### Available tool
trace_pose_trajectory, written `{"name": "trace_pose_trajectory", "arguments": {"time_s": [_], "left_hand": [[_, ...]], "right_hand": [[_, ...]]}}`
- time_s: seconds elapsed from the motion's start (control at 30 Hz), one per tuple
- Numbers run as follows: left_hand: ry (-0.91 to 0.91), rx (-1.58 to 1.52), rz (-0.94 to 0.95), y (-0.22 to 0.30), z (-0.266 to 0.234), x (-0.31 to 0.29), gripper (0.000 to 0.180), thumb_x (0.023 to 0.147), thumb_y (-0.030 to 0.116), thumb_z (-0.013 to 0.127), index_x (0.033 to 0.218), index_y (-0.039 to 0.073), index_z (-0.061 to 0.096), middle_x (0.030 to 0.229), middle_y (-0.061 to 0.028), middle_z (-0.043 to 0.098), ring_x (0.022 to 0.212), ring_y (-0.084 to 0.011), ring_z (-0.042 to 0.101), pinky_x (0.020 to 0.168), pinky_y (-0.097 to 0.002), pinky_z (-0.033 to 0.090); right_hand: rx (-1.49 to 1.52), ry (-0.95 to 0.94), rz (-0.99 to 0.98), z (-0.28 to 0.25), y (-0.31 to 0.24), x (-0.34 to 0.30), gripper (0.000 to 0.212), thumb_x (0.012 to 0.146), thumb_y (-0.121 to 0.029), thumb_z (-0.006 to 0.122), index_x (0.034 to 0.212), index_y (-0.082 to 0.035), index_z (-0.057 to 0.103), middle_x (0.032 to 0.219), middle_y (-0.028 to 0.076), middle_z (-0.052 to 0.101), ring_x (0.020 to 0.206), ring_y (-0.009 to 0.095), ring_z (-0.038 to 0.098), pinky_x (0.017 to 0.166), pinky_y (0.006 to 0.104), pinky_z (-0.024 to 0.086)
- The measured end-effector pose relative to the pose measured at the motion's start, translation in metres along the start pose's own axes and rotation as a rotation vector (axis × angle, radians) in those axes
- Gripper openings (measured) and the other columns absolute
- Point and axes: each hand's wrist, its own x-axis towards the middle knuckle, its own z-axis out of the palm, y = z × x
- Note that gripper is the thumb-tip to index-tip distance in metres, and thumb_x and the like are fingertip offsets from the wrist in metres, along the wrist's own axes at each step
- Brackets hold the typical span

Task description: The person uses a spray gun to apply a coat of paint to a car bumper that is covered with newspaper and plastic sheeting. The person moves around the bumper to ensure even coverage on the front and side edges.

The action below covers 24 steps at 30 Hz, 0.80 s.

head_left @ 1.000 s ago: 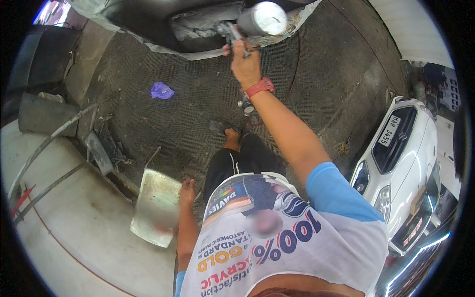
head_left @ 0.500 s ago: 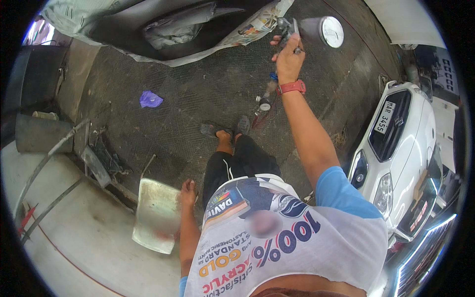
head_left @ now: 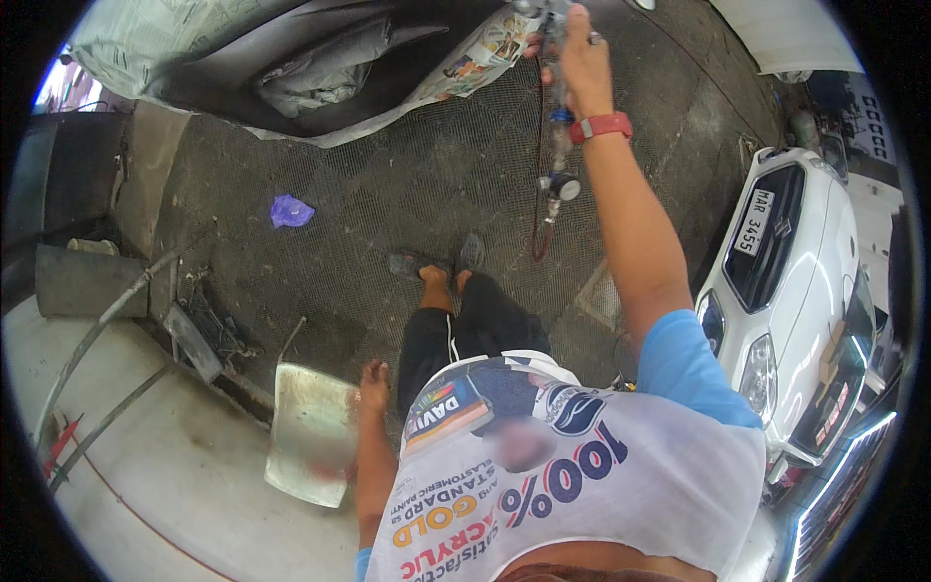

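Observation:
My right hand point(head_left: 588, 73), with a red watch at its wrist, is wrapped round a spray gun point(head_left: 554, 27) at the top edge of the view. Part of the gun is cut off there. Below its grip hang a blue fitting, a small round pressure gauge point(head_left: 571, 188) and a red hose point(head_left: 539, 250). Just left of the gun is the paper-masked edge point(head_left: 485, 60) of a large part with a dark, grey-sprayed hollow. My left hand point(head_left: 373, 386) hangs by my side, fingers loosely bent and apart, holding nothing, beside a pale, stained panel point(head_left: 305, 417).
A white car point(head_left: 776, 281) stands at the right. Purple crumpled plastic point(head_left: 291, 210) lies on the dark, mesh-textured floor point(head_left: 359, 194). Bent metal tubes point(head_left: 102, 301) and a grey board point(head_left: 89, 282) are at the left. A pale round lid point(head_left: 641, 4) shows at the top edge.
My right hand has moved up with the spray gun, now partly out of view. The gauge and hose show more fully below it. The pale round lid has shifted up to the edge.

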Motion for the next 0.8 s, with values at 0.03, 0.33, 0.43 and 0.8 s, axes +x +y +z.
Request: {"name": "trace_pose_trajectory", "arguments": {"time_s": [0.03, 0.33, 0.43, 0.8], "left_hand": [[0.002, 0.000, 0.023, -0.008, 0.003, 0.004, 0.063, 0.102, 0.045, 0.066, 0.142, -0.003, 0.058, 0.135, -0.0187, 0.067, 0.116, -0.0259, 0.067, 0.104, -0.0363, 0.050], [-0.237, 0.175, -0.111, 0.004, 0.021, -0.009, 0.039, 0.096, 0.037, 0.076, 0.108, 0.000, 0.073, 0.104, -0.0166, 0.078, 0.098, -0.0280, 0.073, 0.093, -0.0374, 0.054], [-0.257, 0.322, 0.022, 0.063, 0.009, -0.029, 0.029, 0.096, 0.033, 0.075, 0.099, 0.003, 0.075, 0.092, -0.0152, 0.077, 0.090, -0.0272, 0.073, 0.087, -0.0388, 0.055], [-0.802, 0.347, 0.186, 0.123, 0.040, -0.011, 0.051, 0.107, 0.045, 0.058, 0.131, 0.001, 0.066, 0.128, -0.0179, 0.070, 0.122, -0.0284, 0.065, 0.104, -0.0408, 0.050]], "right_hand": [[0.064, -0.001, -0.011, -0.012, 0.004, 0.009, 0.068, 0.110, -0.055, 0.043, 0.096, 0.005, 0.072, 0.080, 0.014, 0.075, 0.062, 0.015, 0.070, 0.044, 0.0281, 0.050], [-0.038, 0.098, -0.124, -0.020, 0.011, 0.025, 0.066, 0.111, -0.049, 0.041, 0.096, 0.005, 0.074, 0.080, 0.014, 0.077, 0.064, 0.016, 0.072, 0.046, 0.0299, 0.053], [-0.083, 0.010, -0.040, 0.003, 0.014, 0.040, 0.067, 0.110, -0.058, 0.040, 0.116, 0.001, 0.071, 0.075, 0.011, 0.074, 0.054, 0.021, 0.068, 0.044, 0.0365, 0.051], [0.228, -0.085, 0.012, 0.031, -0.018, 0.037, 0.062, 0.112, -0.053, 0.041, 0.128, 0.003, 0.063, 0.084, 0.011, 0.074, 0.064, 0.019, 0.069, 0.055, 0.0321, 0.055]]}}
